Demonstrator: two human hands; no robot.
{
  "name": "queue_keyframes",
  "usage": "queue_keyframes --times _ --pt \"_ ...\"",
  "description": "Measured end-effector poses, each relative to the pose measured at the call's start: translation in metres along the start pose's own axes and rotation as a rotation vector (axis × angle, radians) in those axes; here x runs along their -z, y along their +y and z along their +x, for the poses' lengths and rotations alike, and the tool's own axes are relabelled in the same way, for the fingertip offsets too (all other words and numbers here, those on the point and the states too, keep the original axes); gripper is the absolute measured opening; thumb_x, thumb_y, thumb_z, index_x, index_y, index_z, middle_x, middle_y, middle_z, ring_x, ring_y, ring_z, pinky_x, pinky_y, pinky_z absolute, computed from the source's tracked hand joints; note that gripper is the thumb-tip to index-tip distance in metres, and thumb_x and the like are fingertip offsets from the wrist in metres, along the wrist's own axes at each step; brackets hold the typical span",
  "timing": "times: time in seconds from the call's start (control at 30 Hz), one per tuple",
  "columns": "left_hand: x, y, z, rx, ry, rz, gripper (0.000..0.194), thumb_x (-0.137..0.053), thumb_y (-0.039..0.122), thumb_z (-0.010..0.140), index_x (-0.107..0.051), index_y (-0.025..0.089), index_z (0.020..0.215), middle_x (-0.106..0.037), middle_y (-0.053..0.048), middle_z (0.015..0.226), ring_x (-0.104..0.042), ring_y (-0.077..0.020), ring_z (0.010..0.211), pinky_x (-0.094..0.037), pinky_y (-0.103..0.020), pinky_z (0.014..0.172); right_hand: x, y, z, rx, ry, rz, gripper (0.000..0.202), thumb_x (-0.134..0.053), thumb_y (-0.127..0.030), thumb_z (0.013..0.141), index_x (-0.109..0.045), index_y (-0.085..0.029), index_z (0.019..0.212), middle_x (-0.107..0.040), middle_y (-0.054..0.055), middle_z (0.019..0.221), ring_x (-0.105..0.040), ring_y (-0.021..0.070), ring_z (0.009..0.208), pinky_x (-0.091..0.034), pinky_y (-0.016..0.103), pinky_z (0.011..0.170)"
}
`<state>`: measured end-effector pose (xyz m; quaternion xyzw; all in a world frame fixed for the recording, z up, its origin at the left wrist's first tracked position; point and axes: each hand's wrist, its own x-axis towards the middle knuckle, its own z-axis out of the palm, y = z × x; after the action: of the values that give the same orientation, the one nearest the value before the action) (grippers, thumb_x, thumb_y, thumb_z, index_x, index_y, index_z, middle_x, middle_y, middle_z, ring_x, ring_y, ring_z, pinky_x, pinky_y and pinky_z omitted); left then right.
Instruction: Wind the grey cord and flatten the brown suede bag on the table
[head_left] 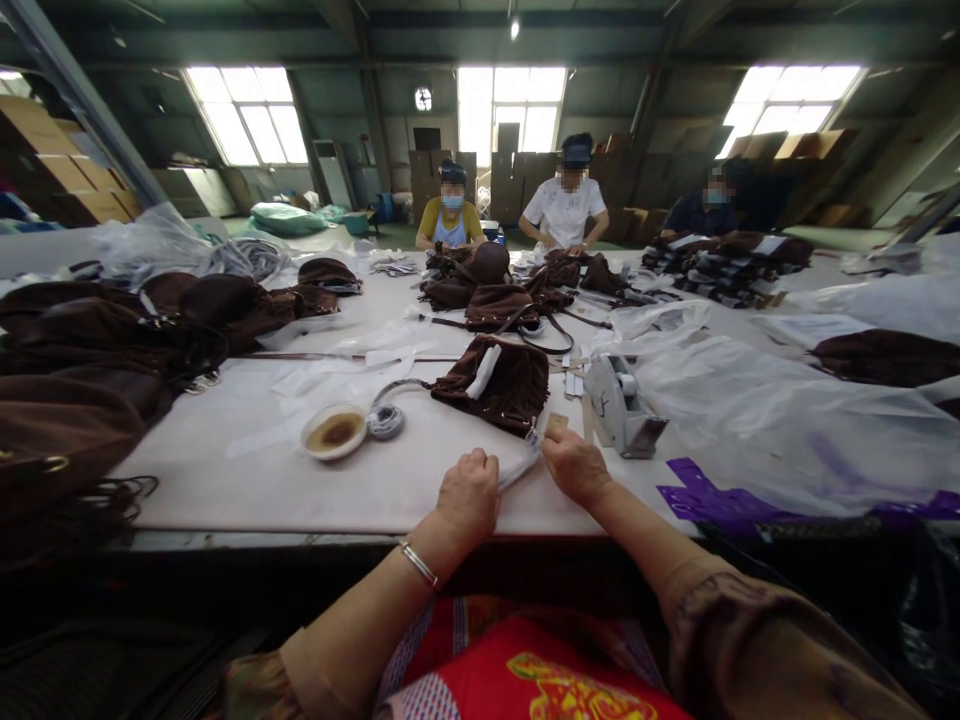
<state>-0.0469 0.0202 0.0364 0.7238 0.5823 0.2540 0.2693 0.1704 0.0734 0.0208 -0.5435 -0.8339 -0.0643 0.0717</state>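
A dark brown suede-like bag [506,385] lies on the table in front of me, with a white strip across it. From its lower corner a strap wrapped in pale plastic [519,468] runs down to my left hand [469,492], whose fingers are closed around it. My right hand [576,466] is pinched closed close to that corner; a small tan piece [556,423] sticks out at its fingertips. Left of the bag, more wrapped strap lies in a coil [385,421], beside a white dish with brown liquid [334,432].
A tape dispenser [621,405] stands right of the bag. Brown bags [112,330] are heaped at left, others [499,306] ahead. Clear plastic sheeting [750,410] and purple tape [712,488] cover the right side. Three co-workers [568,208] are across the table [247,490].
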Motion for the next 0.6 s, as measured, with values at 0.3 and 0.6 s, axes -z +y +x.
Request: queue_keyframes --times 0.3,0.6 --pt "0.019 -0.024 -0.011 -0.086 -0.184 0.251 0.018 -0.054 0.009 0.080 -0.067 0.021 0.076 -0.062 -0.013 0.090 -0.056 -0.0283 0.097 -0.044 -0.042 0.096 0.004 -0.010 0.004 0.018 0.137 0.129 0.025 -0.047 -0.010 0.092 -0.068 -0.016 0.105 -0.062 0.013 0.122 -0.055 0.0235 0.110 -0.045 0.031 0.090" --pt "0.026 -0.029 0.006 -0.278 -0.023 0.301 0.022 -0.055 0.016 0.087 -0.072 0.024 0.099 -0.063 -0.013 0.115 -0.047 -0.0312 0.121 -0.026 -0.047 0.112 0.009 -0.049 -0.008 0.382 -0.041 0.251 0.024 -0.055 -0.022 0.096 -0.069 -0.018 0.077 -0.066 0.005 0.077 -0.056 0.0187 0.079 -0.039 0.029 0.076"
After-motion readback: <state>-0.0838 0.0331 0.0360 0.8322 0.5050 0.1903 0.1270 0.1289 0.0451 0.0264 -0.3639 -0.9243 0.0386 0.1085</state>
